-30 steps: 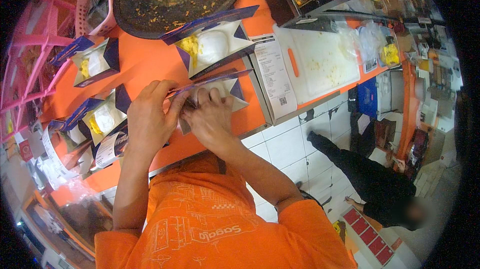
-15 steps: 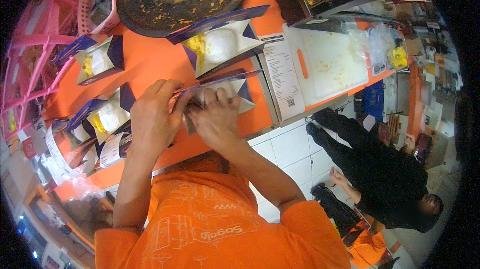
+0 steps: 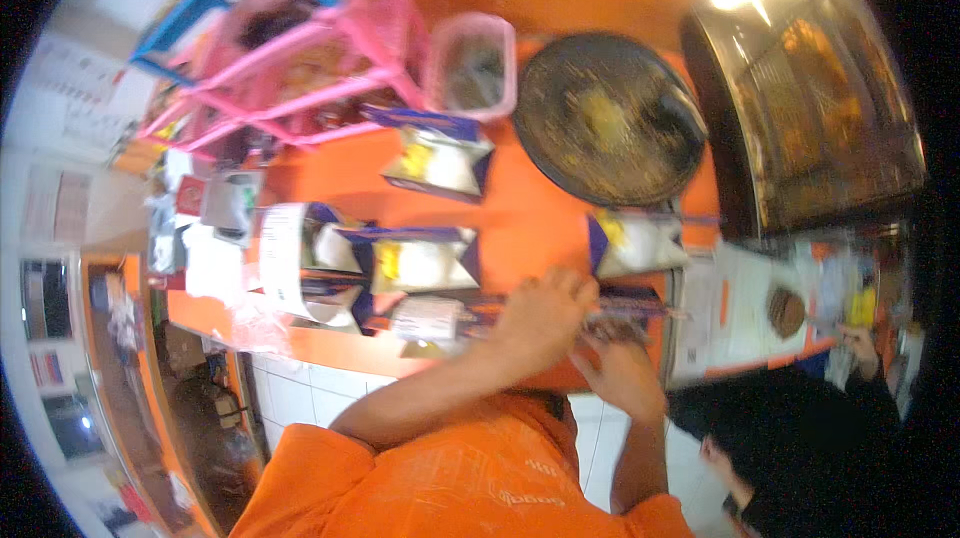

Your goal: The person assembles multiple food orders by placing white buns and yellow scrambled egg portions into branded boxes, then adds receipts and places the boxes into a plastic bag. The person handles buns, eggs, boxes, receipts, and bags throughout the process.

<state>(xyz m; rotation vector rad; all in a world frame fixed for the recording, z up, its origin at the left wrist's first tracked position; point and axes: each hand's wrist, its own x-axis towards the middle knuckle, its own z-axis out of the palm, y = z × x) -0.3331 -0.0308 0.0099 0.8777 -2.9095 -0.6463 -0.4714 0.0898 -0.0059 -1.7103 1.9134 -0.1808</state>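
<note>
Both my hands are at a dark-blue and white cardboard food box (image 3: pixel 640 300) near the front edge of the orange counter. My left hand (image 3: pixel 545 323) has its fingers curled at the box's left side. Bent fingers of my right hand (image 3: pixel 622 373) grip its near side. Blur and my fingers hide most of its inside. Just beyond it stands an open food box (image 3: pixel 645 246) with white rice and yellow food. Further left are another open box (image 3: pixel 425 263) and one farther back (image 3: pixel 440 163), filled alike.
A round dark griddle (image 3: pixel 600 143) lies behind the boxes, beside a pink basket (image 3: pixel 472 73) and a pink rack (image 3: pixel 330 58). A glass display case (image 3: pixel 820 118) stands far right. A person in black (image 3: pixel 790 448) reaches toward a white cutting board (image 3: pixel 745 323) bearing a round brown item.
My view has swung left, so the counter appears shifted right. Both hands remain at the same box. A round brown item now lies on the cutting board, with the person in black closer to it.
</note>
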